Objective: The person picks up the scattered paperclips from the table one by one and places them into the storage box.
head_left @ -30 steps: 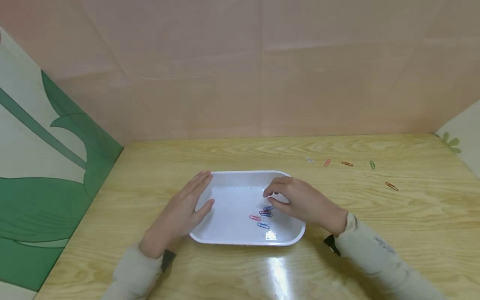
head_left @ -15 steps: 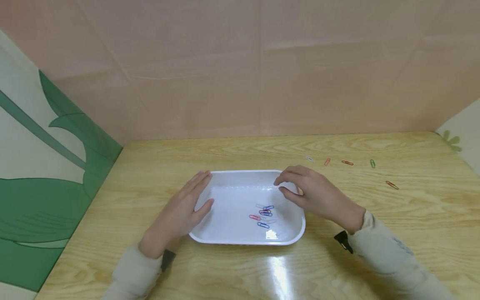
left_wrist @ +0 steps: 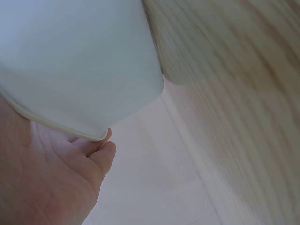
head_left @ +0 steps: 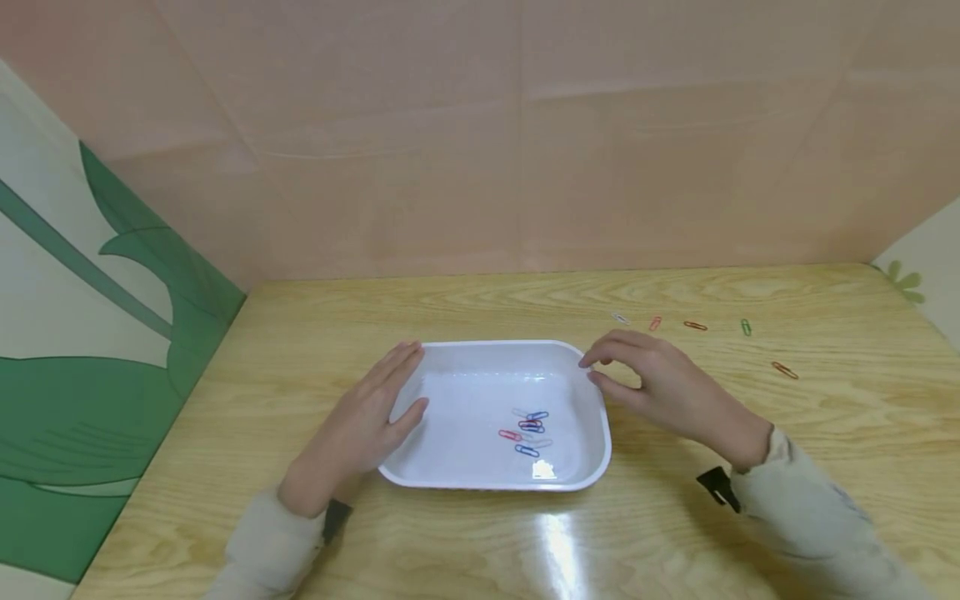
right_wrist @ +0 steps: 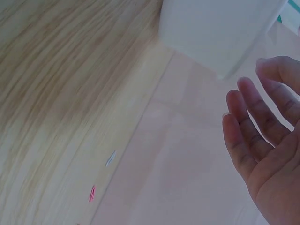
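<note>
A white tray point(head_left: 457, 482) sits on the table. Several paper clips point(head_left: 527, 451) in blue, red and pale colours lie in its right half. Along the tray's left rim rests my left hand point(head_left: 367, 425), its fingers straight and the thumb over the inside; the left wrist view shows fingers point(left_wrist: 105, 157) at the rim's underside. My right hand point(head_left: 656, 379) hovers at the right rim, thumb and fingertips apart. Seen in the right wrist view, the fingers point(right_wrist: 248, 117) are loosely bent and hold nothing.
On the wooden table point(head_left: 840, 483), beyond my right hand, lie a white paper clip point(head_left: 621, 318), a pink one, a green paper clip point(head_left: 746, 327) and two brownish-red ones. A plain pinkish panel point(head_left: 517, 167) stands at the table's back edge.
My right hand has moved from over the paper clips in the tray outward to the right rim, uncovering a pale clip. My left hand and the tray have stayed put.
</note>
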A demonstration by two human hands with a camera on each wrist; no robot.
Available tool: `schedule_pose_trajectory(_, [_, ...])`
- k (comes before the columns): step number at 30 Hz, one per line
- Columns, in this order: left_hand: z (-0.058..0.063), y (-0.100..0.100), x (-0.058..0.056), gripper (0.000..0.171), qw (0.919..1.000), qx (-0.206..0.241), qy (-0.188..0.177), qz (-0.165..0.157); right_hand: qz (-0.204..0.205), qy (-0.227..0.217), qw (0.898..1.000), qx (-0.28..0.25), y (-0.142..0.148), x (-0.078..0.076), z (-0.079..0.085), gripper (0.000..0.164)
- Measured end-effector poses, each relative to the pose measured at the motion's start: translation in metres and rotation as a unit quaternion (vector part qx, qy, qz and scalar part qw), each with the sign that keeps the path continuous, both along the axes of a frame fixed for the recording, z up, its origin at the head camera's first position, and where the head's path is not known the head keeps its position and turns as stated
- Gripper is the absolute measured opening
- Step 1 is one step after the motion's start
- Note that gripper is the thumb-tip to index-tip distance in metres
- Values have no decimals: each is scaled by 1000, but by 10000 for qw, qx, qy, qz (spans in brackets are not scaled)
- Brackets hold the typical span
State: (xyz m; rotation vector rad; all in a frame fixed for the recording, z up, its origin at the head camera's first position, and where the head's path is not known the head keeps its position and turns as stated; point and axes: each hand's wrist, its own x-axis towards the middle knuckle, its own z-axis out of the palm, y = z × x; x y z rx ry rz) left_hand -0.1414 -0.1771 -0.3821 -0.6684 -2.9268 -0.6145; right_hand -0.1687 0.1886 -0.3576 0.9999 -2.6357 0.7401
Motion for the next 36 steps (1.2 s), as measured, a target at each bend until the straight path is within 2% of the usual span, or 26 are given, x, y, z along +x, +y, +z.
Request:
schedule_pose_trajectory(12, [-1, -1, 0, 64, 10000, 5, 52, -11, -166, 392, 9991, -25, 29, 4, -4, 24])
schedule_pose_trajectory(19, [-1, 0, 0, 65, 9999, 11, 129, -47, -412, 599, 9974, 3, 52, 5, -8, 30])
schedule_pose_trajectory(30, [-2, 0, 0, 66, 9999, -10, 123, -33, -782, 440, 9955, 289, 87, 0, -14, 24])
schedule_pose_trajectory(36, [-2, -1, -1, 64, 9995, 20, 265, -142, -860, 436, 9942, 474, 105, -3, -19, 25])
